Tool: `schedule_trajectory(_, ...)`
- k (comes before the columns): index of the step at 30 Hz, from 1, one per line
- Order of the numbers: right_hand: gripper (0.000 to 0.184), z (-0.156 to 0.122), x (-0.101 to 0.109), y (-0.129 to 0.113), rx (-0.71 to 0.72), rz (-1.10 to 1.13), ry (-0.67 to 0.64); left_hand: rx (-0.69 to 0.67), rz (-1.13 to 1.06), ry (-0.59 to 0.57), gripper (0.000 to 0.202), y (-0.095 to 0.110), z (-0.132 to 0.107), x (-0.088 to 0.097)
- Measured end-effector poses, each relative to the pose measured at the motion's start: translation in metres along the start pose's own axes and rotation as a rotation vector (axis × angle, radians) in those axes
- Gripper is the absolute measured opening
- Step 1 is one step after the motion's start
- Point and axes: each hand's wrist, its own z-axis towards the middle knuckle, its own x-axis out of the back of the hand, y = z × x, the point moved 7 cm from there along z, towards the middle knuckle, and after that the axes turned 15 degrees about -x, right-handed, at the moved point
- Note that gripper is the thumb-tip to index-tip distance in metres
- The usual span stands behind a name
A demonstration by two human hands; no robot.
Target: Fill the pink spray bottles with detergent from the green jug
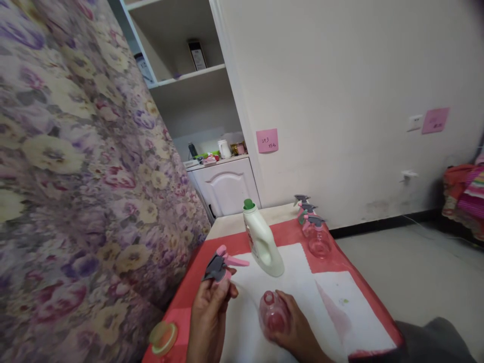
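Note:
My left hand (216, 302) is closed round a pink and grey spray nozzle (221, 266), held above the table's left side. Lower and to the right, my right hand (293, 325) grips a clear pink bottle (273, 315) whose open neck faces up. A thin pale tube seems to run down from the nozzle towards the bottle. Just beyond the hands stands a pale green jug (262, 239) with a green cap, its handle turned to the right.
Several spray bottles (319, 239) with grey and pink heads line the table's far right. White sheets (295, 257) lie on the red cloth (234, 244). A green-rimmed jar (163, 339) is near left. A floral curtain (94, 176) hangs along the left.

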Motion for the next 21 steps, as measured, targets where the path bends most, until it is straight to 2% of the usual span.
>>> schedule_trajectory(3,0.08,0.0,0.0,0.001,-0.002,0.004,-0.007,-0.07,0.061,0.008,0.031,0.008,-0.003,-0.011)
schedule_trajectory(8,0.08,0.001,0.0,0.005,0.02,-0.004,0.001,-0.2,0.145,0.052,0.039,0.014,-0.001,-0.019)
schedule_trajectory(15,0.083,0.002,-0.001,0.01,0.049,-0.008,0.014,-0.182,0.184,0.02,0.035,-0.001,-0.008,-0.026)
schedule_trajectory(21,0.084,0.005,-0.003,0.019,0.07,-0.003,0.016,-0.183,0.228,0.036,0.037,0.005,-0.014,-0.027)
